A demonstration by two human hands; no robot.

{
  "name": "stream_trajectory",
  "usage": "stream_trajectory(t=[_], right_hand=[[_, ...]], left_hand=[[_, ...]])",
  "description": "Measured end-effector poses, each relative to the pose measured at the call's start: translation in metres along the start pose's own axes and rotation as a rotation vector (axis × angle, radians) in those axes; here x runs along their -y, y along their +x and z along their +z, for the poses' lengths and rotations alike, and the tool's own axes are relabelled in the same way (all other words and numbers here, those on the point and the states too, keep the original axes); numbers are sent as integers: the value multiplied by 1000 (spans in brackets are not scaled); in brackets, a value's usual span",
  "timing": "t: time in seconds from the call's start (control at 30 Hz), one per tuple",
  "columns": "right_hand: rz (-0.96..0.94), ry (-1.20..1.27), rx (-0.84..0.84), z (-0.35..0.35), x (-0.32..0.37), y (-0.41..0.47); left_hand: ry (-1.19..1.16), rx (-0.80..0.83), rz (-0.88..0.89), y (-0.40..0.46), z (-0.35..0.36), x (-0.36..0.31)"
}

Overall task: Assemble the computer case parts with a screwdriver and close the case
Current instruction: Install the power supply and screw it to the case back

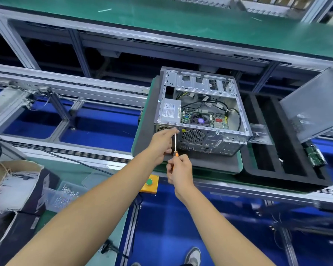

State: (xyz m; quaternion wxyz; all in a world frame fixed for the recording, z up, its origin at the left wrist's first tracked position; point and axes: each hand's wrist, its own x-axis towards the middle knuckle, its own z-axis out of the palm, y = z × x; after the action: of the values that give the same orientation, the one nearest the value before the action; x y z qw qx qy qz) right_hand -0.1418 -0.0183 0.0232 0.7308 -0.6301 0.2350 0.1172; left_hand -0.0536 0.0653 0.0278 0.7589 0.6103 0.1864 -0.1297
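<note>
An open grey computer case (210, 120) lies on its side on a grey pad, its motherboard, cables and power supply showing. My right hand (180, 168) grips the orange handle of a screwdriver (175, 145). The shaft points up at the rear panel's upper left corner, by the power supply vent. My left hand (162, 144) pinches the shaft near its tip, against the case's rear edge. The tip and any screw are hidden by my fingers. The case's grey side panel (313, 106) leans tilted at the right.
A black foam tray (277, 164) lies right of the case on the conveyor. A yellow box with a green button (149, 182) sits at the line's near edge. A clear bin of screws (65, 194) and cardboard boxes (17, 185) stand at the left.
</note>
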Motion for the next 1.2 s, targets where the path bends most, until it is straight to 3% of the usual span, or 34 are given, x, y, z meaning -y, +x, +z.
stream_trajectory(t=[0.27, 0.67, 1.2], right_hand=[[0, 18, -130, -1, -4, 3], [-12, 12, -99, 0, 5, 14], [47, 33, -83, 1, 7, 16]], left_hand=[[62, -12, -55, 4, 14, 11], [89, -112, -27, 18, 13, 6], [40, -100, -57, 19, 12, 6]])
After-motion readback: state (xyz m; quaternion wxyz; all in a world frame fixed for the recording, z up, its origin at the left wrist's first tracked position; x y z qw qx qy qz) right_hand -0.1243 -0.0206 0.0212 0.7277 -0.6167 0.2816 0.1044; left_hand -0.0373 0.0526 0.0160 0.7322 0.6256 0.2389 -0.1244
